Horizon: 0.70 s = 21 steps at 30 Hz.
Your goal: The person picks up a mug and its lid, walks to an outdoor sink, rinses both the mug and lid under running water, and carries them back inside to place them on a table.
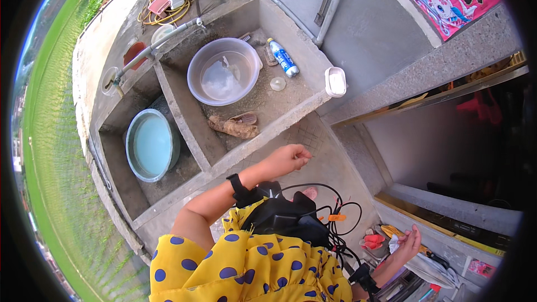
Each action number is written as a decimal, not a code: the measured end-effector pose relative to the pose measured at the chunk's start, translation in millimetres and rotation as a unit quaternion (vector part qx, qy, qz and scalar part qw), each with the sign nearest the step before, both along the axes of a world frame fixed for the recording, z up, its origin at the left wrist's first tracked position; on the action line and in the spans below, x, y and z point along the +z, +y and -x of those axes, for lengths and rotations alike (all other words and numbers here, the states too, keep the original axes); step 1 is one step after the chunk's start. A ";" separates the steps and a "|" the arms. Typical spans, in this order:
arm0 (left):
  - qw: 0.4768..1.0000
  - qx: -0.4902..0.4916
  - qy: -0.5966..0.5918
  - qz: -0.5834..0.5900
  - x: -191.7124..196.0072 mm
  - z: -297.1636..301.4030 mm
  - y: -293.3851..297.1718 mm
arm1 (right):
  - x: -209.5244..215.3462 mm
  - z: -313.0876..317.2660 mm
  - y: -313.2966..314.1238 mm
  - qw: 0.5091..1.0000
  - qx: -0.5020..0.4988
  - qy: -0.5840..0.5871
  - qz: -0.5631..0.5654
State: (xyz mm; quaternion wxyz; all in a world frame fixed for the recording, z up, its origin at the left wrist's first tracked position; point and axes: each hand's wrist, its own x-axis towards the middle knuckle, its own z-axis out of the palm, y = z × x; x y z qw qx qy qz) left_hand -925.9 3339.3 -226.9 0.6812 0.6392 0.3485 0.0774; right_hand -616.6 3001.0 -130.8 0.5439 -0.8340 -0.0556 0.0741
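Note:
My left hand [288,159] hangs in front of a concrete double sink [268,142], fingers curled inward, with nothing visible in them. Lower right is my right hand [411,241], its fingers slightly bent and apart; a small white patch [394,243] shows beside it, and I cannot tell if they touch. In the right compartment stands a pale purple basin [193,81] of water. Around it lie a blue-labelled bottle [282,57], a clear round piece [278,83] and a lumpy brown object [235,126]. The left compartment holds a teal basin [132,159] of bluish water.
A white dish [335,82] sits on the sink's corner. Pipes [168,40] with a tap cross the far-left wall. Black cables [341,201] hang by my waist. A dark doorway [447,139] opens at right; red footwear [372,240] lies below it. A yellow hose [173,13] is coiled beyond.

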 end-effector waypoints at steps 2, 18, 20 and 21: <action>1.000 -0.008 0.000 0.005 1.9 -19.8 -1.9 | 1.7 -11.6 -8.1 1.000 -0.009 -0.003 0.010; 0.998 0.040 0.042 -0.001 0.4 -204.7 -69.9 | -37.0 -241.3 -62.7 0.995 0.039 0.056 -0.070; 0.995 0.095 0.034 0.018 2.7 -209.4 -61.8 | -42.2 -264.6 -48.9 0.994 0.045 0.064 -0.075; 0.988 0.144 0.026 0.039 1.4 -208.7 -54.4 | -40.9 -268.1 -35.0 0.993 0.067 0.068 -0.069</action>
